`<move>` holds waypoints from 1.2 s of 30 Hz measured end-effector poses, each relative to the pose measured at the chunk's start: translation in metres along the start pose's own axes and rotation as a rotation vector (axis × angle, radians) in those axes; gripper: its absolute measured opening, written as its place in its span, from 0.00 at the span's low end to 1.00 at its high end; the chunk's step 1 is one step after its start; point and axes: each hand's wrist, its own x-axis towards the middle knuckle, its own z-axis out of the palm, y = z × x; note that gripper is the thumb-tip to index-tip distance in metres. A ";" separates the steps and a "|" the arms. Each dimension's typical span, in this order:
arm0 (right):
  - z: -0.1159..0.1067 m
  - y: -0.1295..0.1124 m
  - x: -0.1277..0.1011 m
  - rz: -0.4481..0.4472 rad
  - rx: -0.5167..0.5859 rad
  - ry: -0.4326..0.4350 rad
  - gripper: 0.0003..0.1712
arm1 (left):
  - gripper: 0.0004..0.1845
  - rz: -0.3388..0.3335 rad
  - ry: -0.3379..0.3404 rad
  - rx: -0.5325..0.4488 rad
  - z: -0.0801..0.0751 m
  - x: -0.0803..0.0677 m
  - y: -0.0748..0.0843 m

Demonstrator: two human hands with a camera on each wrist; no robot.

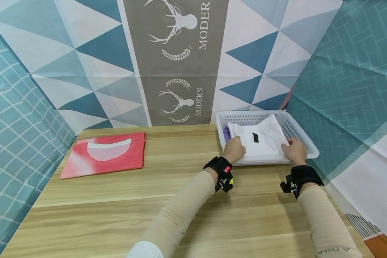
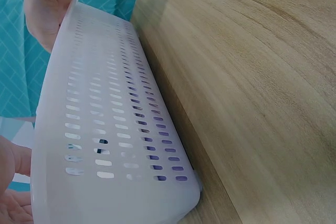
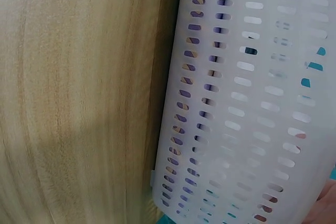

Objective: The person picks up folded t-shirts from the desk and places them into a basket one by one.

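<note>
A white folded cloth [image 1: 261, 138] with a small black mark lies in a white plastic basket [image 1: 309, 148], over something purple [image 1: 226, 133] that shows along the left side. At the cloth's left edge, my left hand [image 1: 234, 149] reaches over the near rim and pinches the fabric. My right hand [image 1: 295, 151] grips the opposite edge between thumb and fingers. Slots in the basket wall [image 2: 105, 103] reveal white and purple fabric inside in the left wrist view. Only part of the right hand [image 3: 323, 205] appears beyond the basket in the right wrist view.
On the left of the wooden table [image 1: 116, 208] lies a folded red and pink cloth [image 1: 109, 154]. A patterned backdrop [image 1: 180, 64] rises behind the table, with teal-patterned sheets [image 1: 358, 71] at the sides. The basket stands near the back right corner.
</note>
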 end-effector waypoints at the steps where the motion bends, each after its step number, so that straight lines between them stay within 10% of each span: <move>1: 0.000 0.000 0.000 0.006 0.003 -0.002 0.27 | 0.23 0.002 -0.001 0.009 0.000 0.000 0.000; 36: -0.007 0.001 0.002 0.049 0.088 -0.024 0.33 | 0.23 0.052 -0.023 -0.036 -0.003 -0.009 0.000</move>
